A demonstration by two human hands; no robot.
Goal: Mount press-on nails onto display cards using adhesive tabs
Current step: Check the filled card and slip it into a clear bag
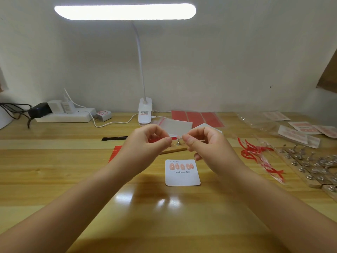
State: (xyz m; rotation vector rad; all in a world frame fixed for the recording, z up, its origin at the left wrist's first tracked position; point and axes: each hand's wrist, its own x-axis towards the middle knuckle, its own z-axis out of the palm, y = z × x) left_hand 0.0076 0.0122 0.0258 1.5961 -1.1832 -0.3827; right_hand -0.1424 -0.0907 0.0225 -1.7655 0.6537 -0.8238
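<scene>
Left hand (pixel 145 141): raised over the middle of the worktop, fingers curled, thumb and forefinger pinched together; what they hold is too small to tell.
Right hand (pixel 204 143): level with the left, just beside it, fingers curled in a like pinch; the tips of both hands nearly meet above a small metal stand (pixel 178 142).
Display card (pixel 182 172): white, rounded corners, flat on the worktop just near of the hands, between the forearms; five pink nails (pixel 181 166) in a row along its far part, its near half bare.
Wooden strip (pixel 173 150): lies under the hands, carrying the stand.
Worktop (pixel 164 212): bare wood near of the card, open between the two forearms.
Left side: red strip (pixel 114 152) partly behind the left wrist; black tool (pixel 114 138) farther off.
Right side: red peeled backings (pixel 255 152), then rows of metal stands (pixel 313 165) reaching the right edge.
Far edge: lamp base (pixel 145 114), red sheets (pixel 197 118), power strip (pixel 65 115) against the wall.
</scene>
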